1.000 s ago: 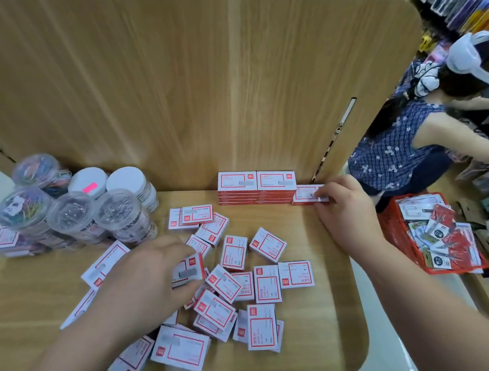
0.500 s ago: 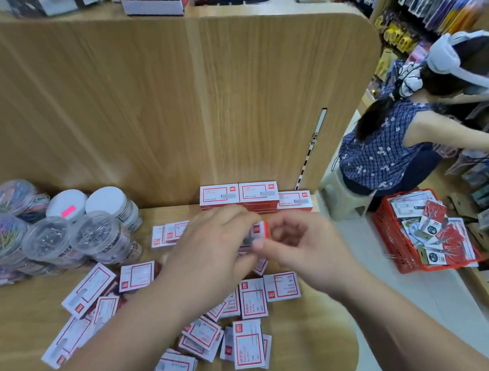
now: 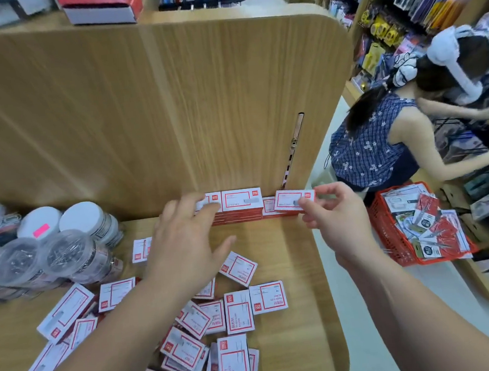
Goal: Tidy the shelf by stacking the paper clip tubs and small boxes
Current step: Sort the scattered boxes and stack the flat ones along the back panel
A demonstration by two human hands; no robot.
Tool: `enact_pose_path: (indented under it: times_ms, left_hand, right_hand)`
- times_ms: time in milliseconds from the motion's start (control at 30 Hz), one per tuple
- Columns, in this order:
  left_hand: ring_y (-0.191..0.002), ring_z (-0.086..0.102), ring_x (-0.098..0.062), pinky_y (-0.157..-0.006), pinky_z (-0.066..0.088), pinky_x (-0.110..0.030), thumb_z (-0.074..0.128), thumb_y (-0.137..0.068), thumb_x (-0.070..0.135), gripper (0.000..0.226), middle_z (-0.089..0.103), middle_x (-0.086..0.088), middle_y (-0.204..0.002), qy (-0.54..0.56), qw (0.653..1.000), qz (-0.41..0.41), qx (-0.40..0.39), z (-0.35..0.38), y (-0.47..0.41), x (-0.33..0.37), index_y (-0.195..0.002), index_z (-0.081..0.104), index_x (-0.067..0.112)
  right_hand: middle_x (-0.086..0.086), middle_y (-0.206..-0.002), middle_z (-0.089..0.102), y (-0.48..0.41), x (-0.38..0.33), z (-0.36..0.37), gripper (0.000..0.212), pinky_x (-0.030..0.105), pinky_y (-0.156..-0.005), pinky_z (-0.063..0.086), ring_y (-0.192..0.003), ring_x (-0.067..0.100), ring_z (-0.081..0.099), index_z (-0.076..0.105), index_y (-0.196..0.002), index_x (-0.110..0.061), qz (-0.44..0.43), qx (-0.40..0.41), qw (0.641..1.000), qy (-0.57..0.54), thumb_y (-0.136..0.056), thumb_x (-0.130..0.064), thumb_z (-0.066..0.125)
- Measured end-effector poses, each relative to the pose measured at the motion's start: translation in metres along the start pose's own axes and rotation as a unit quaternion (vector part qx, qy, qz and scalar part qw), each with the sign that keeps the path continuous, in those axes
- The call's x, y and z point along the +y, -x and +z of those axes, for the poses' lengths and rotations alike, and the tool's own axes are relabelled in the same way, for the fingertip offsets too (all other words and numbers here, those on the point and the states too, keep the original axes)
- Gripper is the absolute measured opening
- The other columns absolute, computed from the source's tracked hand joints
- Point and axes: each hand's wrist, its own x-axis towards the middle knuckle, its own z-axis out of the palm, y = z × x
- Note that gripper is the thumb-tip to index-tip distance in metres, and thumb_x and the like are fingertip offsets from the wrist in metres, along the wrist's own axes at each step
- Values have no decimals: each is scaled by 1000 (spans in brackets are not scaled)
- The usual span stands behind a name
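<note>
My right hand (image 3: 332,222) pinches a small white-and-red box (image 3: 292,200) just above a low pile at the right end of the row of stacked boxes (image 3: 240,204) against the shelf's back wall. My left hand (image 3: 186,242) hovers open, fingers spread, with its fingertips at the left end of that row. Several loose small boxes (image 3: 238,310) lie scattered over the wooden shelf (image 3: 299,268) near me. Clear paper clip tubs (image 3: 64,258) with white lids stand piled at the left.
A tall wooden back panel (image 3: 172,103) closes the shelf behind the row. To the right, past the shelf's rounded edge, a person in a blue top (image 3: 380,145) crouches beside a red basket (image 3: 394,241) of packets on the floor.
My right hand took a box from between both hands and carried it right and back to the row's end. My left hand let go and opened, reaching toward the row's left end.
</note>
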Motion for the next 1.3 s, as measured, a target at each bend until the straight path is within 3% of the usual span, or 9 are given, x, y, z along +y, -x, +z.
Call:
enact_pose_path:
  times_ms: [167, 300, 533, 667, 800, 933, 1033, 1167, 1300]
  left_hand:
    - [-101, 51, -33, -86, 48, -45, 78, -71, 48, 60, 56, -7, -121, -13, 999, -36, 27, -1, 9, -14, -118, 65, 14]
    - [-100, 49, -31, -85, 48, -45, 77, -72, 48, 70, 54, -5, -120, -16, 997, -78, 13, -3, 17, -22, -130, 56, 15]
    - [-101, 52, -30, -88, 46, -43, 60, -78, 44, 63, 60, -7, -119, -5, 999, -45, -1, -8, 23, -29, -132, 55, 11]
    - [-97, 57, -30, -87, 44, -40, 54, -86, 30, 42, 65, -7, -111, 13, 999, 11, 47, -23, 35, -38, -120, 66, 9]
    - [-85, 62, -26, -79, 47, -34, 52, -89, 26, 30, 71, -2, -93, 10, 996, 76, 44, -37, 60, -54, -102, 75, 12]
    - [-84, 62, -18, -77, 45, -27, 56, -87, 24, 25, 73, 3, -92, 45, 997, 48, 31, -50, 88, -69, -100, 76, 16]
    - [-80, 60, -6, -72, 47, -22, 59, -86, 26, 22, 72, 6, -88, 89, 995, 33, 18, -63, 109, -77, -94, 76, 16]
    - [-72, 48, 15, -67, 41, -11, 61, -83, 37, 25, 60, 26, -83, 123, 992, -3, -36, -79, 136, -96, -98, 76, 24]
    - [-88, 58, 4, -74, 51, -26, 70, -67, 56, 44, 59, 21, -99, 102, 989, -50, -99, -78, 160, -114, -105, 71, 34]
  right_hand:
    - [3, -76, 68, -13, 14, 19, 24, 37, -59, 52, -55, 18, 65, 62, -92, -22, -9, 17, 998, 52, -78, -22, 82]
    - [-3, -73, 65, -15, 23, 25, 23, 31, -63, 47, -64, 18, 63, 59, -82, -25, -54, 56, 985, 156, -77, -31, 81]
    - [-8, -71, 55, -10, 16, 23, 18, 29, -62, 40, -63, 8, 52, 58, -79, -27, -114, 77, 973, 187, -83, -35, 73]
    - [-10, -72, 54, 21, 5, 21, 13, 20, -60, 39, -62, 10, 51, 63, -83, -25, -231, -50, 952, 196, -83, -28, 76]
    - [-15, -79, 58, 56, -2, 34, 14, 18, -68, 42, -76, 6, 55, 67, -85, -28, -307, -247, 878, 271, -79, -39, 73]
    - [-15, -89, 60, 85, -1, 63, 29, 29, -77, 46, -88, 8, 54, 68, -99, -30, -332, -369, 808, 318, -78, -51, 69]
    - [-14, -93, 61, 98, 0, 81, 34, 35, -79, 47, -92, 13, 53, 68, -102, -33, -352, -394, 769, 359, -77, -55, 61]
    - [-11, -96, 65, 112, 0, 103, 39, 35, -84, 46, -94, 17, 55, 69, -102, -31, -394, -402, 738, 371, -76, -58, 60]
    - [-10, -89, 64, 129, -3, 126, 43, 32, -81, 46, -90, 19, 56, 70, -103, -31, -415, -394, 721, 390, -70, -59, 62]
